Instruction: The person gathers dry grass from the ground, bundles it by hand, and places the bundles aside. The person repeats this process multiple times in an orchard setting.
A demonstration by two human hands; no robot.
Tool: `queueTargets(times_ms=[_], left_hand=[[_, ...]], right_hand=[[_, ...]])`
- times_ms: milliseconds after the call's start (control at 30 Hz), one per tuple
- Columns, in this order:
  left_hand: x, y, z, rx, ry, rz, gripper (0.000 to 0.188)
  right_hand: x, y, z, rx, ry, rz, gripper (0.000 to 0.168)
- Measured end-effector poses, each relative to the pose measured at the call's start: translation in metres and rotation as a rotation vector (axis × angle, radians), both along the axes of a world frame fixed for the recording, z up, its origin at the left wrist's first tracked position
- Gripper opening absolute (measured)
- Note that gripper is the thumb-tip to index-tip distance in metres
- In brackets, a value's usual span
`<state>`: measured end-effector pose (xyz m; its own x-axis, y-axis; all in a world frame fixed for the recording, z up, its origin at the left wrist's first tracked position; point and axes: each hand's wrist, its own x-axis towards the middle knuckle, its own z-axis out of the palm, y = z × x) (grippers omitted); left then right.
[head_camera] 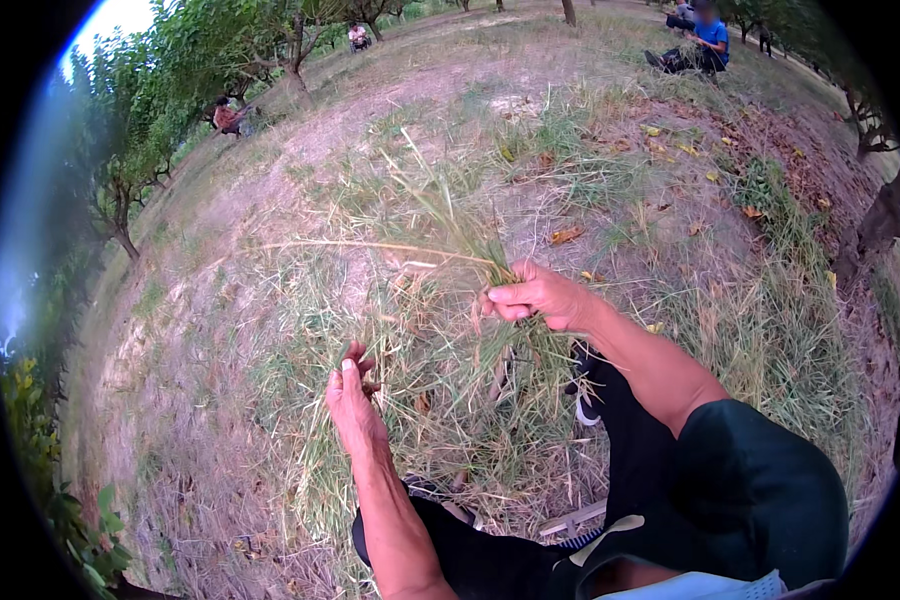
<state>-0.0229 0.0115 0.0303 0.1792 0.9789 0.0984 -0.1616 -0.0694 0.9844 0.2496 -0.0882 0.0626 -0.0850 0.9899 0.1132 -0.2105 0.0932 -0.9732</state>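
Note:
My right hand is closed round a bunch of green and straw-coloured grass, whose long stalks point up and to the left while shorter ends hang below the fist. Lower and to the left, my left hand has its fingers curled with the thumb against them; whether a thin blade is pinched there I cannot tell. Cut or loose grass lies in a tangled heap under and between both hands.
My legs in dark trousers are bent below the hands, near a wooden bar. A person in blue sits at the upper right; others sit farther off. Trees line the left, and a trunk stands at the right.

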Motion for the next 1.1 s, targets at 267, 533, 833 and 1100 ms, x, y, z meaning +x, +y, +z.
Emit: queueTargets(times_ms=[267, 533, 833, 1100], left_hand=[[0.023, -0.014, -0.003, 0.174, 0.289, -0.199, 0.042], [0.019, -0.017, 0.005, -0.07, -0.175, -0.093, 0.036], [-0.004, -0.01, -0.001, 0.159, 0.577, -0.302, 0.033], [-0.034, 0.015, 0.01, -0.124, -0.277, 0.173, 0.023]], right_hand=[[-0.01, -0.011, 0.014, 0.042, 0.101, 0.125, 0.019], [-0.004, -0.005, -0.002, 0.075, -0.005, 0.202, 0.022], [0.004, 0.01, -0.014, 0.05, -0.145, -0.143, 0.023], [0.032, 0.024, -0.026, 0.088, 0.006, -0.671, 0.019]])
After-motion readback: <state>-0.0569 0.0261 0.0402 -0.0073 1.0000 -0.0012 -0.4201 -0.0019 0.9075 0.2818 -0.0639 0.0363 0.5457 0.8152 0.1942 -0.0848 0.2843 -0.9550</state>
